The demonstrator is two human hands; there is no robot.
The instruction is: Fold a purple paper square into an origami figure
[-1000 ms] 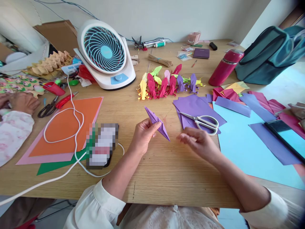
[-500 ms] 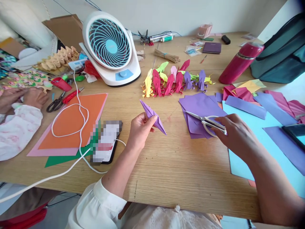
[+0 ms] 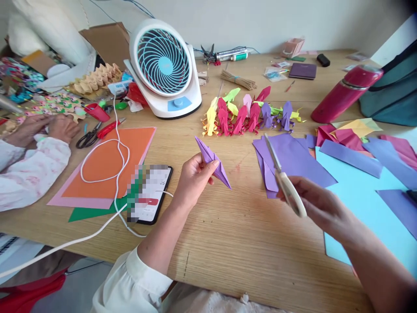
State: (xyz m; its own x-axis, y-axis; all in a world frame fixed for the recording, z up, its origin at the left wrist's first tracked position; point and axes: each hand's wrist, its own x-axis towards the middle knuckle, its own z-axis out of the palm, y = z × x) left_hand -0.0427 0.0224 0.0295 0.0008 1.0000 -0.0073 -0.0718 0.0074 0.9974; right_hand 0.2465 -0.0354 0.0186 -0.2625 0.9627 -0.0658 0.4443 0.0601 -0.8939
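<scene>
Between the thumb and fingers of my left hand [image 3: 197, 176] is a folded piece of purple paper [image 3: 223, 174], long and pointed at both ends, held above the table. My right hand [image 3: 312, 200] grips a pair of white-handled scissors [image 3: 289, 191]. Their blades look closed and point away from me, over a stack of purple paper sheets [image 3: 293, 152]. The scissors are apart from the folded paper. Beyond both hands stands a row of folded paper figures [image 3: 240, 119] in yellow, red, pink and purple.
A white fan [image 3: 182, 102] stands at the back, left of a red flask [image 3: 339, 98]. Light-blue paper [image 3: 345, 208] lies at right. On the left are a phone [image 3: 148, 213], a white cable [image 3: 107, 221], orange paper [image 3: 104, 167] and another person's hands [image 3: 63, 127].
My right hand has lifted the scissors off the purple sheets and turned them, and the blades have come together. The left hand still holds the folded paper. The view has shifted slightly.
</scene>
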